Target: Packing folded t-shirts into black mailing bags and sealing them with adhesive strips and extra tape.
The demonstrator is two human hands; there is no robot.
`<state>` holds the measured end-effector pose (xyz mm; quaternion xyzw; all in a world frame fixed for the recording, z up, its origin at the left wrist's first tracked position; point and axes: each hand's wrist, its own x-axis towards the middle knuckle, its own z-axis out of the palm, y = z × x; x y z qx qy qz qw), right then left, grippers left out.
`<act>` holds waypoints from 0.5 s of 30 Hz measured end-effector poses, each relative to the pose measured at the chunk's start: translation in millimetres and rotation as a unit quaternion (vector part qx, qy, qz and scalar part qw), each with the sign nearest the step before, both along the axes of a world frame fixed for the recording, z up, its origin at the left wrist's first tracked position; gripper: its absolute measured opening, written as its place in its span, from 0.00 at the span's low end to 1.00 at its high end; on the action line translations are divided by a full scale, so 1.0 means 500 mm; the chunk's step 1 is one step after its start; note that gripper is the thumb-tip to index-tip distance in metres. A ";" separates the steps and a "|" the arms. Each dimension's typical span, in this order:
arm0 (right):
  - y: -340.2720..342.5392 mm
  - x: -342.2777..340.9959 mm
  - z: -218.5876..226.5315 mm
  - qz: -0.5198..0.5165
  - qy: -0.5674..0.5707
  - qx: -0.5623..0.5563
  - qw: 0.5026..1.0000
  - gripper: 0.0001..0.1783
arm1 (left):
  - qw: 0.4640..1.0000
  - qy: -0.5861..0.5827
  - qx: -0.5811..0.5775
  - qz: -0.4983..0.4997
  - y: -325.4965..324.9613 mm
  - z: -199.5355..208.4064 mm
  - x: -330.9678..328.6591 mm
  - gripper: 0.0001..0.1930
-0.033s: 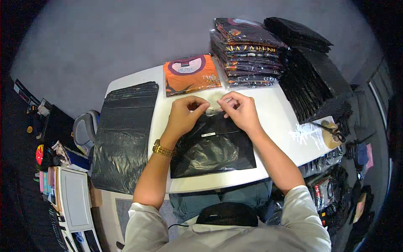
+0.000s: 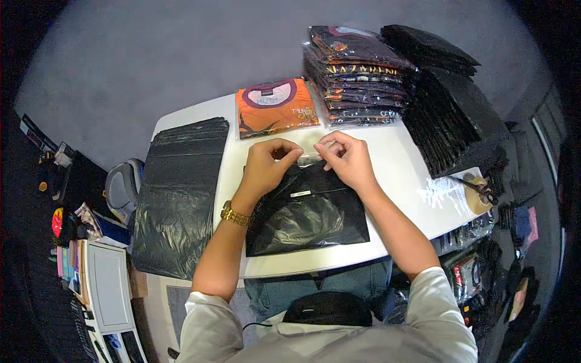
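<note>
In front of me lies a flat black plastic bag (image 2: 305, 221) with a small white label (image 2: 300, 194) on it. At its far edge, a shiny, see-through strip (image 2: 310, 159) stretches between my fingertips. My left hand (image 2: 266, 166), with a gold watch (image 2: 235, 214) at the wrist, pinches the strip's left end between thumb and fingers. My right hand (image 2: 351, 162) pinches the right end, its fingers curled. Whether the strip is tape or part of the bag, I cannot tell. Just beyond my hands rests an orange shirt (image 2: 272, 115) in clear wrapping.
Flat black bags (image 2: 178, 187) are piled on the left of the white table (image 2: 396, 163). A stack of wrapped shirts (image 2: 363, 78) stands at the far right, beside piled black packages (image 2: 445, 121). White labels (image 2: 440, 192) and scissors (image 2: 481, 189) lie near the right edge.
</note>
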<state>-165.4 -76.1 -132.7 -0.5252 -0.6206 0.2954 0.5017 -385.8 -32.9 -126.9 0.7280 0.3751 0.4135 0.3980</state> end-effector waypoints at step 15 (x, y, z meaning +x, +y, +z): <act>0.001 0.026 0.005 -0.058 0.011 -0.018 0.998 0.09 | 0.999 -0.022 -0.021 0.029 0.015 0.012 -0.016 0.10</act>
